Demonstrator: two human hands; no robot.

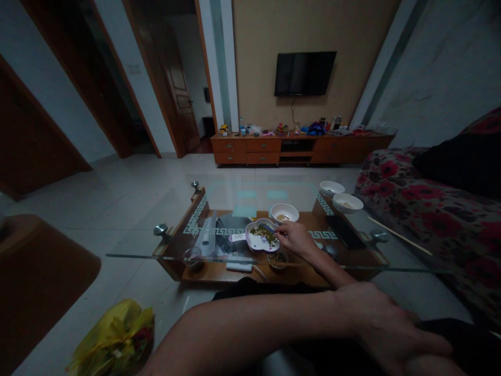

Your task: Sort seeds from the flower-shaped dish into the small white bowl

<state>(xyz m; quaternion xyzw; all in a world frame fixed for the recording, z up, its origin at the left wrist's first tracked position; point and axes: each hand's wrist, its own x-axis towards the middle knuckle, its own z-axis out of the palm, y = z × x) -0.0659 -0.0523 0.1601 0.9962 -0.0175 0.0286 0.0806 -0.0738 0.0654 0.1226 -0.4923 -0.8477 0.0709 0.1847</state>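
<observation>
My right hand (293, 237) reaches over the right side of a white, wavy-edged dish (256, 243) with a purple rim and a labelled tab on its left. Its fingers are pinched together at small green grains or beans (263, 230) spread in the dish; whatever is between the fingertips is too small to make out. Just behind stands a white bowl (285, 210) with some pale pieces at its bottom. My left arm crosses in front of me, and my left hand (385, 324) is wrapped over my right arm, its fingertips partly hidden.
The glass coffee table (136, 256) carries two more white bowls (348, 202) at the far right and a thin stick (399, 235). Beneath the glass are a bowl of mixed pieces (277, 259) and a white power strip (239, 267). A yellow bag (113, 334) lies on the floor, left.
</observation>
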